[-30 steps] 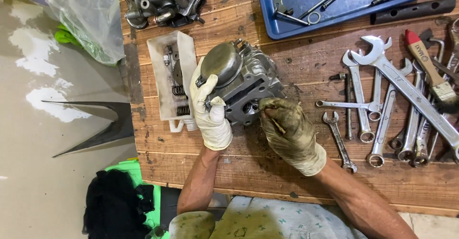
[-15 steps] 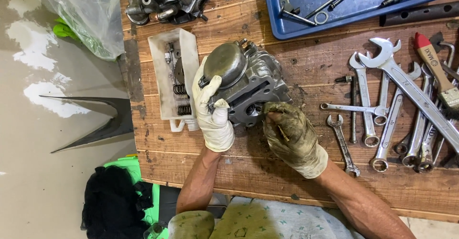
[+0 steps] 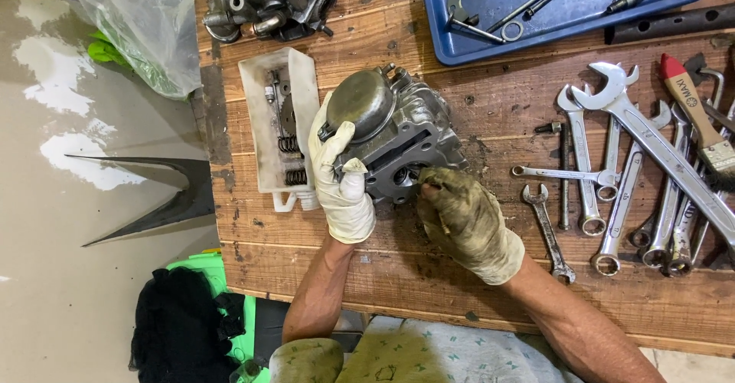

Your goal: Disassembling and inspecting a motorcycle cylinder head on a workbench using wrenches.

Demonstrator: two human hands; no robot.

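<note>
Since a moment ago the engine cylinder head (image 3: 398, 142) has been tipped a little further up on the wooden counter (image 3: 429, 291), its flat gasket face now turned more toward the person; the grip on it looks settled, work going on at that face. Left hand (image 3: 342, 180), in a pale glove, wraps the head's near-left edge below the round domed cover (image 3: 361, 103), fingers curled tight around the casting. Right hand (image 3: 467, 222), in a grimy olive glove, has moved in to the lower right of the gasket face, fingers (image 3: 432, 191) bunched narrow and touching the metal; whether they pinch some small part, cannot tell. Just left of the head lies a white plastic tray (image 3: 264, 122), oblong, holding springs and small parts. Beyond it, at the counter's far edge, a second grey engine casting (image 3: 264, 0). A blue plastic tray (image 3: 536, 15) with loose tools sits far right. A row of spanners (image 3: 643, 161) lies well to the right, with a red-handled brush (image 3: 693, 111) bearing a small round label. A clear plastic bag (image 3: 142, 23) hangs off the counter's left corner.
</note>
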